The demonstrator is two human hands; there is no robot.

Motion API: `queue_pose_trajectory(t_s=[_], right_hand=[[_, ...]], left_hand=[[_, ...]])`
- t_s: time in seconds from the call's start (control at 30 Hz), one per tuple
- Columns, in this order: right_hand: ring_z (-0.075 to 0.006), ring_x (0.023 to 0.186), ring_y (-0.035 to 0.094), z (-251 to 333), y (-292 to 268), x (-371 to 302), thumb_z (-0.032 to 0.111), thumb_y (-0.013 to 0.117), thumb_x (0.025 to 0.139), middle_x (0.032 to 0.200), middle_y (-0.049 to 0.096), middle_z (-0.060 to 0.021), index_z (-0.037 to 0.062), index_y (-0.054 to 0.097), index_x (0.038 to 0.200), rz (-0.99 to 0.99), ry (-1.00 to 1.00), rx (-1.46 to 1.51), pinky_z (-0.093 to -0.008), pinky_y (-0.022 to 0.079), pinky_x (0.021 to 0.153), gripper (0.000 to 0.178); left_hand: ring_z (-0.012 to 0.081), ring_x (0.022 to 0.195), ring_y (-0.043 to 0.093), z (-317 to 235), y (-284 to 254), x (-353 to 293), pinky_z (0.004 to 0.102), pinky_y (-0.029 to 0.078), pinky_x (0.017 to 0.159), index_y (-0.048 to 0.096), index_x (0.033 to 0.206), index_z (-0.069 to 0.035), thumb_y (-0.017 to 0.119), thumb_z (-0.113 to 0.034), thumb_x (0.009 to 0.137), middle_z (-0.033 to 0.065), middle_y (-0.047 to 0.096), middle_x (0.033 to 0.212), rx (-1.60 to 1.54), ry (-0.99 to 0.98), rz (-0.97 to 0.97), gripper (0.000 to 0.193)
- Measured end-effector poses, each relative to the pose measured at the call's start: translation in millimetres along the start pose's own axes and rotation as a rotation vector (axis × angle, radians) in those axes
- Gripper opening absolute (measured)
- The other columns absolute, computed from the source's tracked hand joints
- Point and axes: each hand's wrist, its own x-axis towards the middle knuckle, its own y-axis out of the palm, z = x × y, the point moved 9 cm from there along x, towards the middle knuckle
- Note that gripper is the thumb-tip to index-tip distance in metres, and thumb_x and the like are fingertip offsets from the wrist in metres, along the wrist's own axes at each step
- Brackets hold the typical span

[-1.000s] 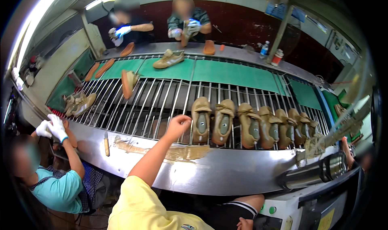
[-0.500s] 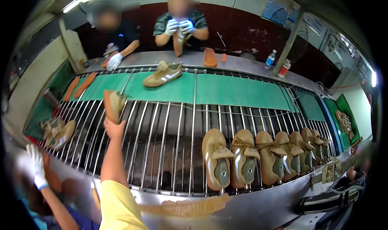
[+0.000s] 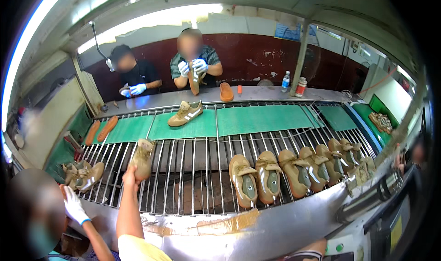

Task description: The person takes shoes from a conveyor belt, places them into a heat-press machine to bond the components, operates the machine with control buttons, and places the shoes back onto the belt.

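Note:
My left hand [image 3: 130,174] is closed around a tan sneaker [image 3: 142,162], held over the metal bars of the rack at the left. The sneaker stands nearly upright, its upper turned toward me; my fingers grip its lower left side. Nearest to it on the bars, further left, is a pair of tan sneakers [image 3: 90,174] with white stripes. At the lower edge a skin-toned shape [image 3: 318,246] shows, perhaps part of my right hand or arm; its fingers cannot be made out. On the green strip ahead lies another tan sneaker [image 3: 185,113].
Several tan sneakers [image 3: 268,177] stand in a row on the bars [image 3: 206,178] at the right. Two orange soles [image 3: 107,128] lie on the green sheet [image 3: 262,120]. Two co-workers sit across, one gripping a shoe [image 3: 195,81]. A neighbour's gloved hand [image 3: 75,206] is at lower left.
My view has tilted up. My left hand has drawn the sneaker nearer and turned it, so its upper shows instead of its orange sole. The co-worker at far left has raised their hands.

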Motion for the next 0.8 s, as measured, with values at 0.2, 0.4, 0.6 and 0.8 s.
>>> queue_pose_trajectory(t_s=[0.2,0.4,0.6,0.8], right_hand=[[-0.0146,0.067,0.065,99,56,-75,0.026,0.064,0.084,0.070,0.067,-0.0069,0.0038,0.067,0.077,-0.224,-0.961,-0.139,-0.0294,0.048,0.058,0.024],[-0.0204,0.110,0.056,148,140,-154,0.045,0.040,0.098,0.112,0.061,-0.0097,0.0055,0.049,0.131,0.810,-0.675,0.802,-0.0343,0.039,0.098,0.053],[-0.0270,0.099,0.060,168,65,-211,0.040,0.047,0.092,0.107,0.062,-0.0084,0.0073,0.058,0.116,0.960,-0.970,1.283,-0.0394,0.047,0.089,0.042],[-0.0282,0.098,0.058,56,51,-184,0.037,0.045,0.097,0.098,0.063,-0.0108,0.0084,0.057,0.121,1.296,-0.819,1.532,-0.0402,0.043,0.096,0.039]], left_hand=[[0.0324,0.123,0.049,62,-80,-256,0.0469,0.042,0.104,0.042,0.137,-0.005,0.058,-0.028,0.081,0.0136,0.050,0.135,-0.277,-0.137,0.218,0.063],[0.0339,0.124,0.048,121,34,-490,0.0482,0.039,0.106,0.040,0.139,-0.005,0.068,-0.036,0.064,0.0145,0.049,0.137,-0.537,-0.471,0.710,0.086],[0.0319,0.130,0.042,185,94,-591,0.0445,0.030,0.111,0.036,0.140,0.000,0.059,-0.034,0.077,0.0167,0.044,0.141,-0.354,-0.764,1.003,0.075],[0.0289,0.119,0.051,204,154,-595,0.0444,0.039,0.103,0.045,0.132,-0.004,0.033,-0.041,0.099,0.0151,0.053,0.129,-0.070,-0.688,1.019,0.051]])
